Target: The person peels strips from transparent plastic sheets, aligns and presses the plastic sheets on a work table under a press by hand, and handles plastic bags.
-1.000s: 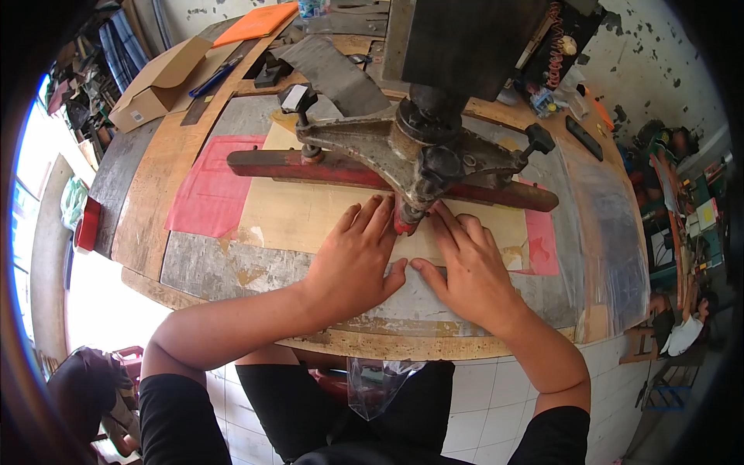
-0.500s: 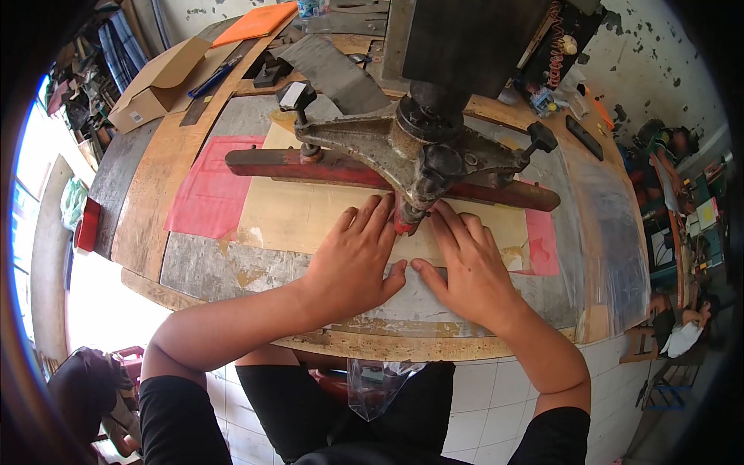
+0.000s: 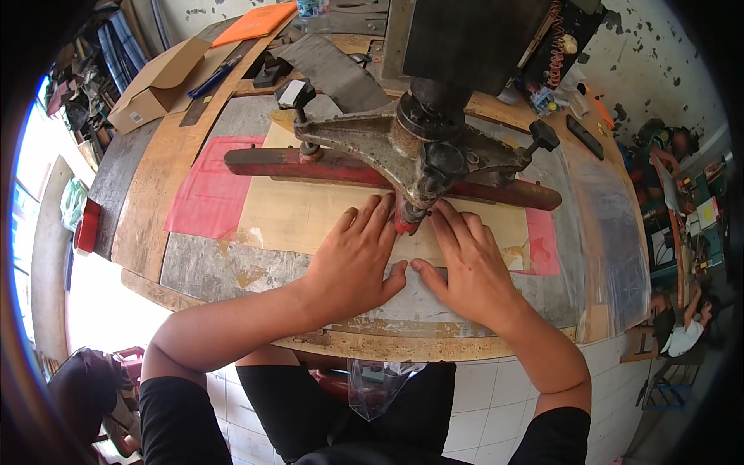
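My left hand [image 3: 353,260] lies palm down on a beige sheet [image 3: 287,213], fingers stretched forward toward a red press bar [image 3: 349,168]. My right hand [image 3: 471,271] rests on the same sheet at the right, its fingers also extended and flat. Between my fingertips is the red front tip [image 3: 406,221] of the press's cast-metal bracket [image 3: 372,132]. Under the beige sheet, pink sheet material [image 3: 205,186] sticks out at the left and right. The bar hides the sheet's middle, and whether it touches the sheet I cannot tell.
The worn table [image 3: 209,271] has a wooden front edge. At back left are a cardboard box [image 3: 159,85], a blue cutter [image 3: 215,79] and an orange folder [image 3: 256,23]. Clear plastic sheets [image 3: 612,240] lie right. Other people [image 3: 683,333] sit beyond the table.
My hands stay in place. The press bracket and bar look very slightly shifted, perhaps raised. At the far right, a seated person's arm has moved.
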A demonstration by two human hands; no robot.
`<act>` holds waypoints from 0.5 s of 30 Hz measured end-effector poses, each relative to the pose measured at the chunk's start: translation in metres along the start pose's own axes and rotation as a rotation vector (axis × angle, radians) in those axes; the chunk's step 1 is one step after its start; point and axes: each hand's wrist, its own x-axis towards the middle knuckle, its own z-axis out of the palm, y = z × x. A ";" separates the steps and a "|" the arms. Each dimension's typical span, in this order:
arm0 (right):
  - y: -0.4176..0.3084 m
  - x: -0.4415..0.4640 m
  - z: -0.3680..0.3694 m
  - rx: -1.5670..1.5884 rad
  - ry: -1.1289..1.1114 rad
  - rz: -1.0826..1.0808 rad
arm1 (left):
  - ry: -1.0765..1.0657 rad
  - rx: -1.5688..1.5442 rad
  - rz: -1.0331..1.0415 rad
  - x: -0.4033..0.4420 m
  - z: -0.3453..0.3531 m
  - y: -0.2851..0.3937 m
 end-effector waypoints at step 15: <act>-0.001 0.001 -0.002 0.023 0.001 0.011 | -0.012 0.021 -0.013 0.000 0.001 0.001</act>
